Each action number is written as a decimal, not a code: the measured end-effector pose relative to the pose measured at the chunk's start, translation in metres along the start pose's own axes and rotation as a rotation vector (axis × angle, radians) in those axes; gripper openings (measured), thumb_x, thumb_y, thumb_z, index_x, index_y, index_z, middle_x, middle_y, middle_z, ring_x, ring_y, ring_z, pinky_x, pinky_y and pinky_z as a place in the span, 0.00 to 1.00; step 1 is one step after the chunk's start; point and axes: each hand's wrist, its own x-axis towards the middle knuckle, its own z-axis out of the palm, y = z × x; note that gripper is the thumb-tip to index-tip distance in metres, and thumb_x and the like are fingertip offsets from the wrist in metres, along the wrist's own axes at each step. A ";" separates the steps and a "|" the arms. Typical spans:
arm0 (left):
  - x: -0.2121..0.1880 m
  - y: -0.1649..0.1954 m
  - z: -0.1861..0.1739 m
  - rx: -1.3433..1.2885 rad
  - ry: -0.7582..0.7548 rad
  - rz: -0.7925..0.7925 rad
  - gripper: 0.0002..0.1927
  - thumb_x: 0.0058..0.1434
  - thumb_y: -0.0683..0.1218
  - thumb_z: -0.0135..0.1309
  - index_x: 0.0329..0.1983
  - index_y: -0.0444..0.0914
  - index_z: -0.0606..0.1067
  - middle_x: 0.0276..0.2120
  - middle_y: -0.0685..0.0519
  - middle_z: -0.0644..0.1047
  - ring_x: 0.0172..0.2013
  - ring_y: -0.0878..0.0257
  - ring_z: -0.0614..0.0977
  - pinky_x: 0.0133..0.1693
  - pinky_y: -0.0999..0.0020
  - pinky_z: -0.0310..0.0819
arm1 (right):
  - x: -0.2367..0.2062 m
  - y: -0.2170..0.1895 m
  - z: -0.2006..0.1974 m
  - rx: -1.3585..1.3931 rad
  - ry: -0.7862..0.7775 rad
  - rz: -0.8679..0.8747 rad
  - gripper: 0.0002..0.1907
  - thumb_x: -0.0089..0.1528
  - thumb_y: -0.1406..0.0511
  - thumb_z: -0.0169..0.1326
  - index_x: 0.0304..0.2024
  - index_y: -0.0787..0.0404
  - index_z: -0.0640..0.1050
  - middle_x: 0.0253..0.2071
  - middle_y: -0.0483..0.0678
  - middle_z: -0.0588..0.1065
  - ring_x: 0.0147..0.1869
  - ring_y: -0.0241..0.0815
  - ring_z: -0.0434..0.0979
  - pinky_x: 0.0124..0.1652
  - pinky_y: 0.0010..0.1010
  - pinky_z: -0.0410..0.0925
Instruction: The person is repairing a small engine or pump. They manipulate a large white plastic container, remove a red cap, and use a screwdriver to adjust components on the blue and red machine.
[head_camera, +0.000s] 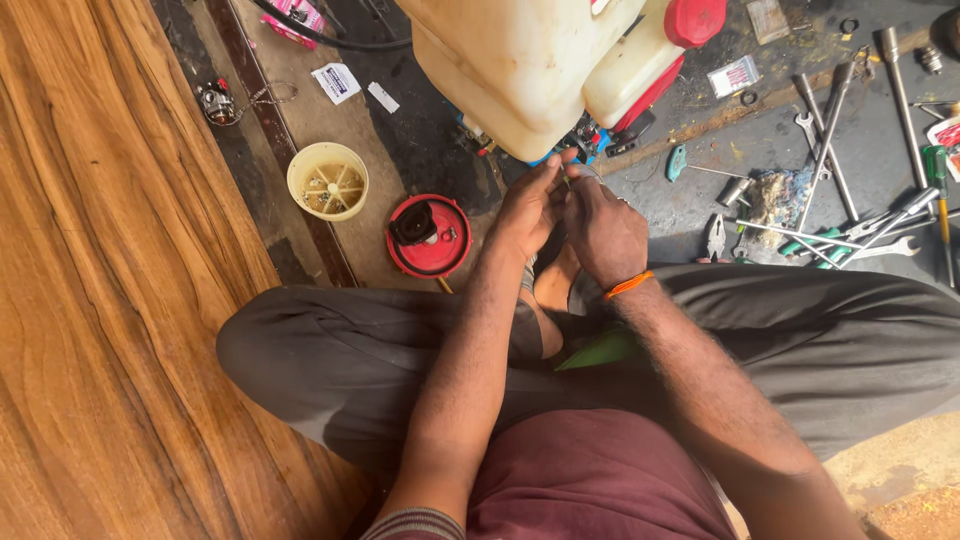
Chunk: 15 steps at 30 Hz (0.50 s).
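Floor: grimy dark workshop floor (700, 215), wooden boards at the left.
Left hand (528, 208): fingers pressed together, pinching a small thin wire-like part (583, 171).
Right hand (605, 228): fingertips meet the left hand's at that part, just under the cream plastic tank (510, 60).
Nearby: red round lid (429, 236), cream strainer cup (327, 181), scattered steel spanners (850, 235).

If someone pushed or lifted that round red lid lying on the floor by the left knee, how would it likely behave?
The red lid lies flat and wide, so it would probably slide rather than tip or roll. It looks like rigid plastic, likely stiff and light. A black part sits on it, apparently loose, and might shift or fall off if the lid is tilted.
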 end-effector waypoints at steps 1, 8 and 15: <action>-0.001 -0.002 -0.005 -0.015 0.012 -0.003 0.17 0.71 0.49 0.57 0.59 0.36 0.77 0.39 0.57 0.78 0.43 0.64 0.80 0.43 0.67 0.73 | -0.001 -0.002 -0.010 0.028 0.022 -0.055 0.12 0.70 0.58 0.53 0.53 0.55 0.75 0.46 0.57 0.80 0.45 0.59 0.82 0.43 0.49 0.73; -0.003 0.003 0.003 -0.108 0.066 -0.076 0.17 0.69 0.51 0.57 0.56 0.38 0.76 0.33 0.57 0.75 0.39 0.62 0.81 0.47 0.61 0.80 | 0.084 -0.029 -0.095 -0.337 0.186 -0.556 0.42 0.74 0.47 0.54 0.79 0.61 0.55 0.79 0.71 0.50 0.85 0.68 0.45 0.79 0.62 0.43; 0.024 0.032 0.017 -0.333 0.023 0.040 0.22 0.67 0.48 0.60 0.61 0.35 0.74 0.32 0.58 0.73 0.36 0.65 0.78 0.46 0.62 0.81 | 0.156 -0.080 -0.103 -0.371 -0.107 -0.385 0.40 0.69 0.41 0.57 0.73 0.59 0.67 0.64 0.65 0.70 0.66 0.67 0.70 0.70 0.63 0.53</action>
